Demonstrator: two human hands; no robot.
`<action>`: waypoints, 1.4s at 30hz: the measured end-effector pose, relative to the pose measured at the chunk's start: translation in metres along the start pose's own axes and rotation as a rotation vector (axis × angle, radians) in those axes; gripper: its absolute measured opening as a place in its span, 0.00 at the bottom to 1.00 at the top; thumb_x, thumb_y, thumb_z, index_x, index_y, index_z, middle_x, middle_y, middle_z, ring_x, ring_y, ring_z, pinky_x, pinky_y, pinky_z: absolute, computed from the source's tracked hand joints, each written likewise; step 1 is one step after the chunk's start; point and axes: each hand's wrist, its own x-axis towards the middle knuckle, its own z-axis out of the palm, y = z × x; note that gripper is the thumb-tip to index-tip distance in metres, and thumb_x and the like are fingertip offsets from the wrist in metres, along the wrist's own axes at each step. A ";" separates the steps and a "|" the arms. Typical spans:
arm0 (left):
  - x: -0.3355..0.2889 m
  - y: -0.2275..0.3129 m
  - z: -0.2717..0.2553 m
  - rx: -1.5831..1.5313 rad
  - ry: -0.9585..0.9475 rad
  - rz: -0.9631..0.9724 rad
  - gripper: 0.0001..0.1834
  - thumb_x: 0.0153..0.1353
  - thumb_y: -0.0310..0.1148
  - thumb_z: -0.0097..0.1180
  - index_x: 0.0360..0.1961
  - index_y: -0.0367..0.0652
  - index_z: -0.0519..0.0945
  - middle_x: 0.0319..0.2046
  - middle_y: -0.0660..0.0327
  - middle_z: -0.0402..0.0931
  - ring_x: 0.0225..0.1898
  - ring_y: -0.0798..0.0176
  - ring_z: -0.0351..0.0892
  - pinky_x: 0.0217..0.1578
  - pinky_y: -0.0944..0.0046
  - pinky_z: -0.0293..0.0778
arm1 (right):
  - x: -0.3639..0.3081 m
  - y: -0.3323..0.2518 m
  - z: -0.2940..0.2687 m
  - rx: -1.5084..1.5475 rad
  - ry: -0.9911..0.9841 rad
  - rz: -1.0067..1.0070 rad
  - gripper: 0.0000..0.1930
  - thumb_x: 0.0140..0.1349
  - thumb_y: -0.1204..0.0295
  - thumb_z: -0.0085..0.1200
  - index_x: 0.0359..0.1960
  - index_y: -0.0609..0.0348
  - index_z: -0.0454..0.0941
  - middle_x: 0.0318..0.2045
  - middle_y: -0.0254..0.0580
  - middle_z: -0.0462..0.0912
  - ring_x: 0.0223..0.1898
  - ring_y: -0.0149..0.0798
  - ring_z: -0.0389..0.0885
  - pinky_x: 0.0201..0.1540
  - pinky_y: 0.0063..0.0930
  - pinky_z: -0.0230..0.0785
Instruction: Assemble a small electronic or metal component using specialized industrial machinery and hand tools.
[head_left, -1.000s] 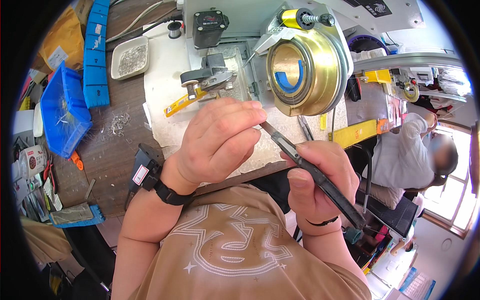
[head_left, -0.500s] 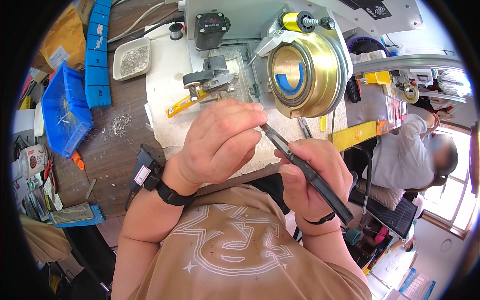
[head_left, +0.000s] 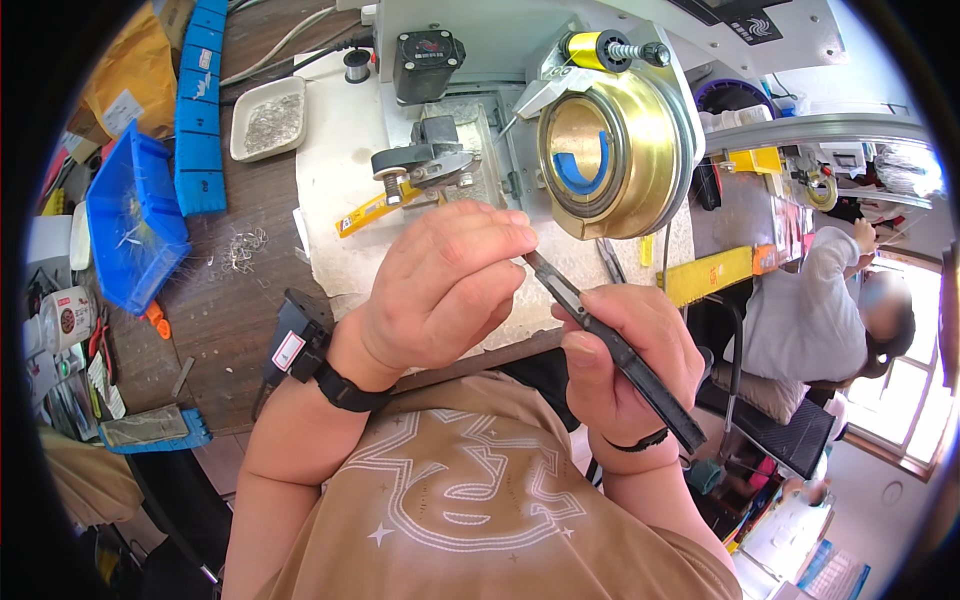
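Observation:
A slim black cutter knife with a metal front end lies slantwise in my right hand, thumb and fingers wrapped round its body. My left hand is closed, its thumb and fingertips pinched right at the knife's front tip. Whatever those fingertips hold is hidden behind them. Both hands are above the bench's front edge, in front of a machine with a brass-coloured ring holding a blue curved piece.
A clamp mechanism and yellow cutter lie beyond my left hand. Further left are a white dish of small metal bits, loose hooks and a blue bin. A person sits at the right.
My hands keep the same hold on the knife. The bench and machine appear slightly shifted in the view. The seated person's arm at the right has moved a little.

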 end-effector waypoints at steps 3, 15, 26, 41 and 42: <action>0.000 0.000 0.001 0.001 0.001 0.008 0.11 0.61 0.15 0.60 0.43 0.36 0.75 0.50 0.47 0.81 0.50 0.45 0.85 0.51 0.47 0.83 | -0.002 0.001 0.002 0.009 0.036 0.006 0.14 0.62 0.75 0.72 0.45 0.66 0.81 0.34 0.48 0.86 0.35 0.47 0.87 0.37 0.35 0.81; -0.001 -0.003 0.006 -0.001 0.071 0.017 0.13 0.53 0.17 0.64 0.40 0.36 0.78 0.48 0.52 0.83 0.46 0.48 0.86 0.48 0.50 0.83 | 0.000 0.002 0.002 -0.004 -0.003 -0.007 0.14 0.62 0.74 0.72 0.46 0.66 0.81 0.35 0.49 0.86 0.35 0.48 0.87 0.38 0.35 0.82; -0.002 -0.003 0.006 0.001 0.073 0.018 0.14 0.52 0.16 0.64 0.41 0.36 0.78 0.48 0.52 0.83 0.46 0.48 0.85 0.48 0.51 0.83 | -0.001 -0.001 0.004 0.026 0.037 0.025 0.13 0.63 0.75 0.71 0.45 0.67 0.81 0.34 0.50 0.86 0.34 0.48 0.86 0.37 0.34 0.81; -0.003 0.003 0.002 0.043 0.064 0.039 0.13 0.55 0.19 0.66 0.40 0.43 0.79 0.45 0.57 0.84 0.40 0.55 0.84 0.38 0.56 0.75 | -0.034 0.004 -0.013 0.059 0.357 -0.022 0.19 0.75 0.53 0.57 0.50 0.56 0.74 0.35 0.42 0.78 0.30 0.39 0.78 0.33 0.34 0.71; -0.003 0.003 0.001 0.043 0.064 0.041 0.13 0.55 0.19 0.66 0.40 0.43 0.79 0.45 0.57 0.84 0.40 0.55 0.84 0.38 0.56 0.75 | -0.036 0.005 -0.016 0.019 0.380 -0.063 0.18 0.75 0.54 0.56 0.51 0.56 0.74 0.34 0.41 0.77 0.31 0.39 0.77 0.32 0.35 0.70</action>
